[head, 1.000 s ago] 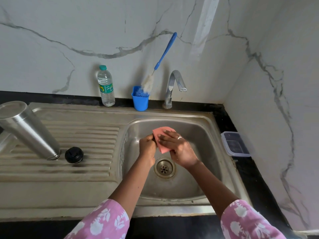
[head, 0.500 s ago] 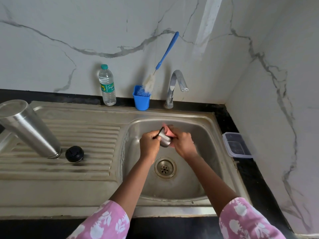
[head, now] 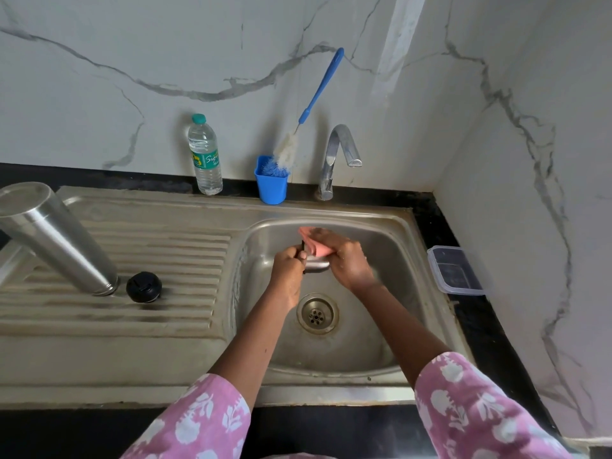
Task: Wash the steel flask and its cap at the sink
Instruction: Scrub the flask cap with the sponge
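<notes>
Over the sink basin (head: pixel 381 326) at frame centre, a person's left hand (head: pixel 288 271) grips one small shiny steel cap (head: pixel 316 266) while the right hand (head: pixel 349 263) clutches one pink cloth (head: pixel 316 244) against it. One brushed steel flask (head: pixel 56 240) stands narrow end down on the drainboard (head: pixel 165 253) at left, with one black stopper (head: pixel 143 287) just beside it.

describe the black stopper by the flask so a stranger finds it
Look at the ribbed draining board left of the basin. The steel flask stands on it, and the stopper sits right of its foot. It alone is small, round and black.
</notes>
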